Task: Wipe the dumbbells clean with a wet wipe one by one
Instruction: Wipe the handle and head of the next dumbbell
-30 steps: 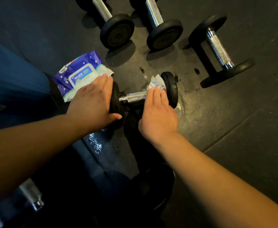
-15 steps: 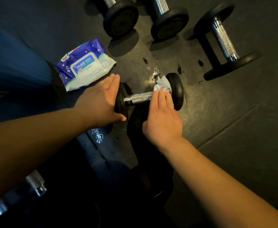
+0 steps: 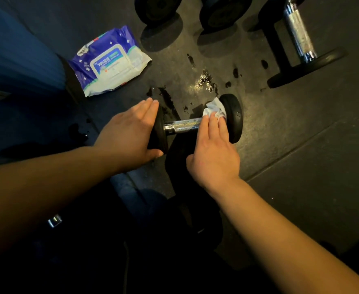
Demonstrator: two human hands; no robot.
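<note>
A small black dumbbell (image 3: 233, 117) with a chrome handle (image 3: 183, 125) lies on the dark rubber floor in the middle. My left hand (image 3: 129, 134) rests flat against its left weight plate, fingers straight, thumb under the plate. My right hand (image 3: 212, 151) lies over the right end of the handle and presses a crumpled white wet wipe (image 3: 213, 109) against the inner face of the right plate. The wipe shows only past my fingertips.
A purple and white pack of wet wipes (image 3: 108, 62) lies at upper left. Two more dumbbells (image 3: 157, 7) (image 3: 223, 9) stand at the top edge, a third (image 3: 299, 37) at upper right. Wet spots (image 3: 206, 78) mark the floor. A chrome end (image 3: 54, 220) shows at lower left.
The view has shifted so the far dumbbells slid up out of frame. My right hand and wipe stay at the right plate's inner face; my left hand stays on the left plate.
</note>
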